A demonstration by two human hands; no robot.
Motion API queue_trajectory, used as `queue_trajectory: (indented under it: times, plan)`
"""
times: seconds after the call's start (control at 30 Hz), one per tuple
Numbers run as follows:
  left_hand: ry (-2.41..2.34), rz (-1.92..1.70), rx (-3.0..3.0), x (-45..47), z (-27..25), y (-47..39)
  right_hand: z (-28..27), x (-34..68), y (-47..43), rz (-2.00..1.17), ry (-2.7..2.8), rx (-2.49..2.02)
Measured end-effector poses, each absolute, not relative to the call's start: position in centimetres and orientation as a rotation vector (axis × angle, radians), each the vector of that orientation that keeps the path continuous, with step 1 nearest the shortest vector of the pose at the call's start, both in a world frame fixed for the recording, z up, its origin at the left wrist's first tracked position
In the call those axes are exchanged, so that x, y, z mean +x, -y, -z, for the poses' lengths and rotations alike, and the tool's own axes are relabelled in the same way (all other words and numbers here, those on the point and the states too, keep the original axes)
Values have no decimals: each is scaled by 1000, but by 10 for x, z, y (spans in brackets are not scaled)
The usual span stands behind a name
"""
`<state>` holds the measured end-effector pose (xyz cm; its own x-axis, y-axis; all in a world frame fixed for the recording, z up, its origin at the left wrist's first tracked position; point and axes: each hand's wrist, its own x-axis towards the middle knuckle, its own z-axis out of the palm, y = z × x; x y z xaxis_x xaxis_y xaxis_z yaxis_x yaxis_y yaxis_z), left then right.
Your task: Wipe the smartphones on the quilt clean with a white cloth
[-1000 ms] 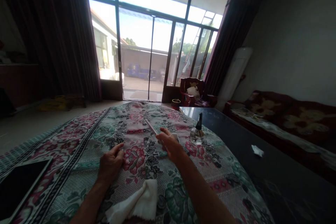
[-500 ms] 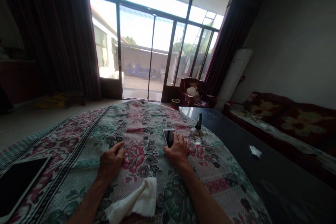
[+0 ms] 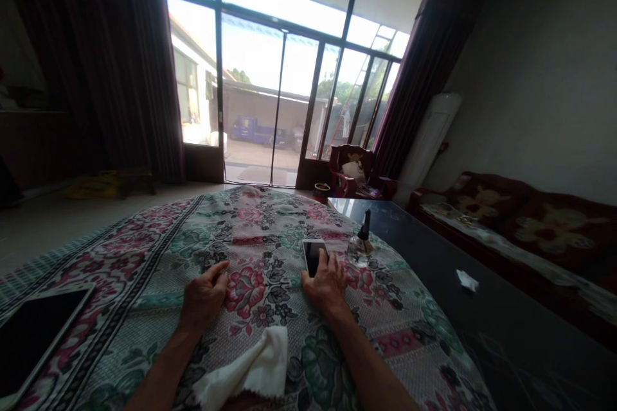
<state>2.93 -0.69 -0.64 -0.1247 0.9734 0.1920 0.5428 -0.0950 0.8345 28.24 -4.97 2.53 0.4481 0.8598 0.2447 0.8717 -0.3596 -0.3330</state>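
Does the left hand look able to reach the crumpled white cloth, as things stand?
Probably yes. The left hand appears to hold nothing, and only flower-patterned tablecloth shows between it and the white cloth. The right hand is at the white-rimmed, black-screened phone, clear of that path.

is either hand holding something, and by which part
The right hand is on the near end and right side of the phone; whether it grips it cannot be told. The left hand holds nothing visible.

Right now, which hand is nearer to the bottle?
The right. The right hand is at the phone, a little to the left of the bottle and closer to the person; the left hand is much farther to the left.
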Motion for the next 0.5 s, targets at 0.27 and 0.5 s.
queue_trajectory:
  times: [0.27,0.5]
  plan:
    - [-1673,-1167,1650,32,3,9,-28,290,48,87,1489,-2248]
    - [-1653,-1164,1652,33,-1,11,-30,310,35,115,1514,-2253]
